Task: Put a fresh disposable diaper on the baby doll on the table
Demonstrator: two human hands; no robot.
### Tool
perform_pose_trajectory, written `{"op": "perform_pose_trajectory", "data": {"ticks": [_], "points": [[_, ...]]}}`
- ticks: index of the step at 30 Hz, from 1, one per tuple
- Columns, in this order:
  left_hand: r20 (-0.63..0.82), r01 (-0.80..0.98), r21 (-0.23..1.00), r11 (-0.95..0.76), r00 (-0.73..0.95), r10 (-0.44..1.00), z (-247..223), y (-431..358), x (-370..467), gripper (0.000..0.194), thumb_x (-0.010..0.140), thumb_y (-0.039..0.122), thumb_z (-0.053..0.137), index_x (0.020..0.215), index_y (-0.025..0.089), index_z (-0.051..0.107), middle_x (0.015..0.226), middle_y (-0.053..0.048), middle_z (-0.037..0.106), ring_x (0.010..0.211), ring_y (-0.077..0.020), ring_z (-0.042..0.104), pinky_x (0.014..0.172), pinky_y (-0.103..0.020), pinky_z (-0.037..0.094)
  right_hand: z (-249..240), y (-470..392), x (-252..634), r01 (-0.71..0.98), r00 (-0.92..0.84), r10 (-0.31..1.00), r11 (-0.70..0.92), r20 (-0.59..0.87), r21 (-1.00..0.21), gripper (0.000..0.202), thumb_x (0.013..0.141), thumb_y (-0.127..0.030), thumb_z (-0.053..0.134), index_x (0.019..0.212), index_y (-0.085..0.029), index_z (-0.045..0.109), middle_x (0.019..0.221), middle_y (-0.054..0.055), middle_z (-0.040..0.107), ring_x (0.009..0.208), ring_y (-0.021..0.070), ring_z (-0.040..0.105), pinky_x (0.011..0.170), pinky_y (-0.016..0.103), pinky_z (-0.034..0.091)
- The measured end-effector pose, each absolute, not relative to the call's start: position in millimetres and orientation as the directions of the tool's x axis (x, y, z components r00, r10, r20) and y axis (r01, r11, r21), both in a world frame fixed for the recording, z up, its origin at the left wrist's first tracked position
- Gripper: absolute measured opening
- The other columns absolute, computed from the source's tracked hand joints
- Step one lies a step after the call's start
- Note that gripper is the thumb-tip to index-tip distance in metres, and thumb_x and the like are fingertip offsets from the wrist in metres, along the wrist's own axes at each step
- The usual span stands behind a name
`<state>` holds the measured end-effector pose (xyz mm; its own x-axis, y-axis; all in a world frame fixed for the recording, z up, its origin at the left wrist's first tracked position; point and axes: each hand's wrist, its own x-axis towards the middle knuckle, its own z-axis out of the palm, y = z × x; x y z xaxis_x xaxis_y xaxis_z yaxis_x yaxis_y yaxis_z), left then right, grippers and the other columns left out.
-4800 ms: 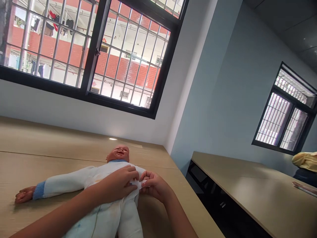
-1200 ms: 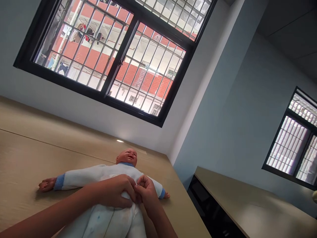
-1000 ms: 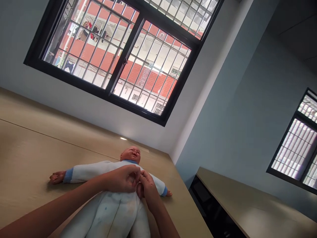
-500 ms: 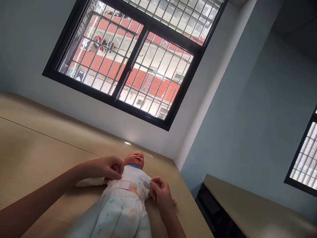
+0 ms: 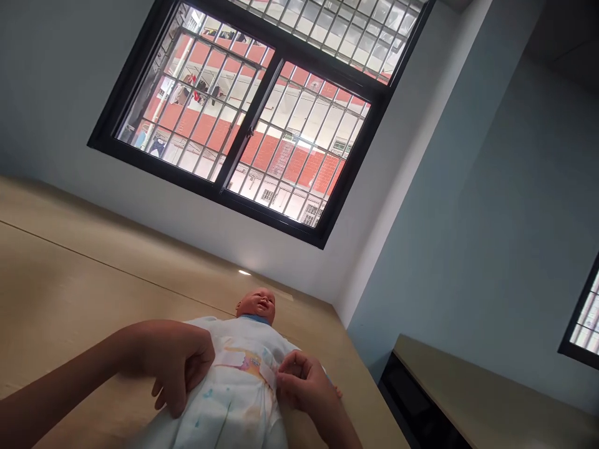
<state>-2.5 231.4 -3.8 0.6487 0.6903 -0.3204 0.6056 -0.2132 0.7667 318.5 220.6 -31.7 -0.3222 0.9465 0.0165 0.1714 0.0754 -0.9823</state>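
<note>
A baby doll (image 5: 256,304) with a smiling face lies on its back on the wooden table, dressed in a white top with a blue collar. Around its lower body is a white diaper (image 5: 222,399) with a coloured printed strip at the waist. My right hand (image 5: 306,383) pinches the diaper's waist edge at the doll's right-hand side in the picture, thumb against bent forefinger. On the other side, my left hand (image 5: 180,365) is bent down beside the diaper, fingers loosely curled and thumb apart. No held thing shows in it. The doll's lower legs run out of view.
The wooden table (image 5: 93,293) has a seam across it and meets the wall beneath a barred, black-framed window (image 5: 224,187). Its right edge drops off beside the doll. A second table (image 5: 449,380) with a dark front stands at the lower right.
My left hand has left the doll's waist and come down and towards me along the diaper's side, its fingers loosening. The right hand stays at the diaper's other waist side.
</note>
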Motion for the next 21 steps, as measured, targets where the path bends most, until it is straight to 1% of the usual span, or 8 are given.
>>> {"op": "perform_pose_trajectory", "data": {"ticks": [2,4,8,10,13,17,19,21], "points": [[-0.277,0.609,0.756,-0.24,0.63,0.726,-6.2,229.9,-2.6,0.027,0.051,0.021,0.082,0.067,0.02,0.06,0.057,0.004,0.062,0.052,-0.0172,0.062,0.048,-0.025,0.043,-20.6,211.5,326.4,0.209,-0.417,0.909,0.097,0.001,-0.973,0.039,0.054,-0.035,0.088,0.075,-0.018,0.061,0.051,-0.007,0.052,0.045,0.0072,0.038,0.046,0.023,0.022],[-0.176,0.602,0.733,-0.316,0.617,0.767,-7.6,228.4,-0.8,0.027,0.052,0.024,0.082,0.068,0.021,0.06,0.061,0.004,0.063,0.056,-0.0164,0.061,0.047,-0.023,0.038,-13.7,203.0,326.2,0.268,-0.461,0.887,0.133,-0.006,-0.954,0.033,0.053,-0.022,0.086,0.075,-0.016,0.063,0.053,-0.008,0.049,0.05,0.0065,0.036,0.049,0.023,0.021],[0.066,0.627,0.582,-0.518,0.599,0.798,-9.6,226.7,8.6,0.015,0.057,0.021,0.07,0.068,0.021,0.059,0.069,0.005,0.061,0.059,-0.0124,0.052,0.046,-0.023,0.029,-9.4,191.9,311.0,0.382,-0.42,0.907,0.201,0.025,-0.902,0.022,0.058,-0.01,0.074,0.074,-0.016,0.061,0.054,-0.009,0.042,0.054,0.0067,0.031,0.05,0.024,0.017],[0.209,0.634,0.465,-0.618,0.6,0.773,-12.6,227.3,14.6,0.011,0.058,0.016,0.061,0.063,0.02,0.053,0.066,0.006,0.057,0.058,-0.0112,0.046,0.049,-0.025,0.027,-10.7,189.0,302.9,0.418,-0.389,0.918,0.249,0.076,-0.874,0.016,0.062,-0.01,0.067,0.075,-0.016,0.06,0.057,-0.008,0.044,0.057,0.0077,0.034,0.051,0.024,0.02],[0.374,0.615,0.304,-0.727,0.625,0.685,-20.0,229.1,22.1,0.014,0.057,0.01,0.053,0.062,0.019,0.044,0.063,0.006,0.052,0.059,-0.0107,0.041,0.054,-0.026,0.027,-16.4,187.1,294.7,0.474,-0.345,0.922,0.335,0.178,-0.814,0.007,0.069,-0.014,0.062,0.074,-0.016,0.058,0.06,-0.006,0.046,0.06,0.0093,0.038,0.053,0.024,0.024],[0.425,0.607,0.137,-0.783,0.678,0.6,-26.2,228.7,27.7,0.016,0.063,0.007,0.049,0.069,0.02,0.041,0.067,0.005,0.054,0.059,-0.0116,0.039,0.056,-0.029,0.024,-23.6,188.6,291.9,0.542,-0.308,0.911,0.405,0.275,-0.736,0.006,0.073,-0.02,0.059,0.07,-0.016,0.056,0.059,-0.005,0.045,0.059,0.01,0.038,0.053,0.025,0.025],[0.425,0.613,0.111,-0.782,0.683,0.595,-24.8,226.4,27.8,0.016,0.066,0.006,0.048,0.069,0.02,0.041,0.069,0.004,0.055,0.06,-0.0123,0.041,0.057,-0.03,0.024,-23.2,191.7,296.1,0.525,-0.293,0.91,0.41,0.294,-0.746,0.006,0.074,-0.022,0.058,0.072,-0.016,0.058,0.059,-0.004,0.048,0.059,0.0101,0.041,0.054,0.025,0.027],[0.4,0.633,0.201,-0.748,0.644,0.652,-21.1,223.5,25.4,0.014,0.066,0.008,0.048,0.068,0.021,0.044,0.069,0.003,0.057,0.062,-0.0134,0.045,0.057,-0.028,0.027,-19.3,195.7,304.8,0.434,-0.257,0.932,0.347,0.255,-0.831,0.01,0.071,-0.025,0.057,0.077,-0.016,0.058,0.06,-0.004,0.055,0.055,0.0097,0.045,0.052,0.024,0.03]]}}
